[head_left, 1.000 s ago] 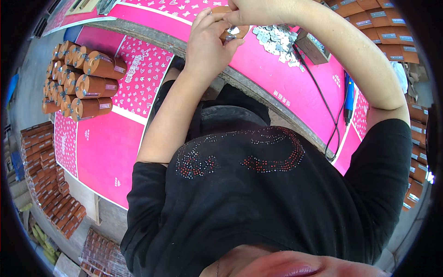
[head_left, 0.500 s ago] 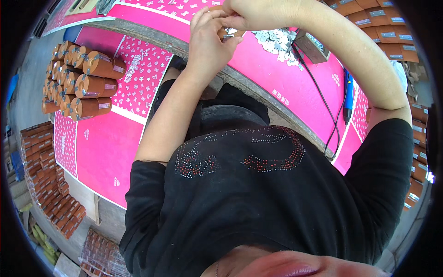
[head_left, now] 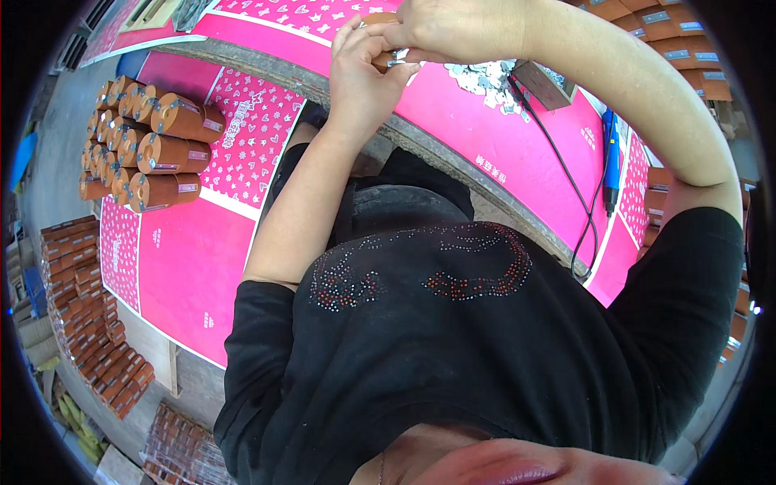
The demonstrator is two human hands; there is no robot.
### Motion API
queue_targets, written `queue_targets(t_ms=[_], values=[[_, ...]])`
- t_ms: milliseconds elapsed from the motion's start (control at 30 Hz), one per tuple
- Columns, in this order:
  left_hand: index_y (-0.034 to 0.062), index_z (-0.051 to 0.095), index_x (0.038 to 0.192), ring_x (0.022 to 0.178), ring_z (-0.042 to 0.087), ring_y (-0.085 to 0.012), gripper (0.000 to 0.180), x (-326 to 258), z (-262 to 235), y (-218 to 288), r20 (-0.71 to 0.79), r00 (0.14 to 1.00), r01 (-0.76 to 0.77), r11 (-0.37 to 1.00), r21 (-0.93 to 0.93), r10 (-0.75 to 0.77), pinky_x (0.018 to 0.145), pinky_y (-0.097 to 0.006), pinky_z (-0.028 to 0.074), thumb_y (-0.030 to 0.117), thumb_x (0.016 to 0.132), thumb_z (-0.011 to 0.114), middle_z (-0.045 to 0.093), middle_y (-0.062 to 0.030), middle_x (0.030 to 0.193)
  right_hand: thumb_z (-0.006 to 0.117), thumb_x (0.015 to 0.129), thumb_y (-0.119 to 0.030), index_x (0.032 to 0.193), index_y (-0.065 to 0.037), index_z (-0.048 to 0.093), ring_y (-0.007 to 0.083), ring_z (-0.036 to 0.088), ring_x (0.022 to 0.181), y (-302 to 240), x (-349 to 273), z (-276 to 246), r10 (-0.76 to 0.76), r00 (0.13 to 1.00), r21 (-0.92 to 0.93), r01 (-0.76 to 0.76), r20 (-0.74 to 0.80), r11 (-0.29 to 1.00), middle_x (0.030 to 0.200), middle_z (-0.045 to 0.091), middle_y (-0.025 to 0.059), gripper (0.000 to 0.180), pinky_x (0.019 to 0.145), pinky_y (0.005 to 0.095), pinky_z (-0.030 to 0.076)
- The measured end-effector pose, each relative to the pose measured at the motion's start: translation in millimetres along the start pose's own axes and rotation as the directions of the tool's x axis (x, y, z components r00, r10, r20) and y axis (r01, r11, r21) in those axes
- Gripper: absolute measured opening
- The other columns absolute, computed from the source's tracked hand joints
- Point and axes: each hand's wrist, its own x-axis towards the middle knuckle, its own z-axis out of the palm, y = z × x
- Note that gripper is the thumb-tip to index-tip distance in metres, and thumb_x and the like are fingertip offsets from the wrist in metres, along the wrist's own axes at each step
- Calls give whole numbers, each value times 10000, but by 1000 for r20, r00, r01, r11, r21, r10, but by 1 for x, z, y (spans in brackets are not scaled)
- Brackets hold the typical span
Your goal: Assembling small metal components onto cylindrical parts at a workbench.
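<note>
At the top of the view, over the pink table, my left hand (head_left: pixel 364 85) is closed around a reddish-brown round piece (head_left: pixel 383 62) with a bit of shiny metal at its face. Bent over the same piece is my right hand (head_left: pixel 453 31), its fingers curled and partly hidden. I cannot make out what its fingertips pinch. To the right of the hands lies a heap of small silvery metal plates (head_left: pixel 485 81). Similar reddish-brown cylinders (head_left: pixel 168 153) with metal plates on them stand stacked on the pink surface at the left.
A small box (head_left: pixel 543 85) of metal bits sits beside the heap. A blue-handled power screwdriver (head_left: pixel 611 162) with a black cord (head_left: pixel 559 149) lies at the right. More brown pieces are piled on the floor at left (head_left: pixel 89 323) and at upper right (head_left: pixel 687 52).
My right hand has come down and left, covering more of the brown piece, and my right elbow has swung outward. The left hand keeps its hold.
</note>
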Motion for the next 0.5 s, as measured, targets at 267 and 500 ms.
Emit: queue_targets(t_ms=[267, 500], values=[[66, 658, 867, 1146, 442, -272, 265, 7, -2, 1, 62, 998, -18, 999, 36, 16, 981, -376, 341, 135, 637, 771, 606, -60, 1040, 504, 770, -192, 740, -58, 527, 278, 583, 600, -4, -5, -9, -145, 981, -172, 121, -132, 978, 606, 551, 105, 139, 539, 394, 457], [64, 656, 891, 1135, 455, -295, 301, 6, -4, 0, 73, 990, -124, 988, 95, 117, 971, -386, 354, 173, 638, 776, 589, -52, 1078, 553, 771, -232, 775, -40, 513, 296, 579, 662, -7, -28, -17, 150, 961, 103, -129, -233, 986, 641, 543, 125, 196, 601, 401, 455]])
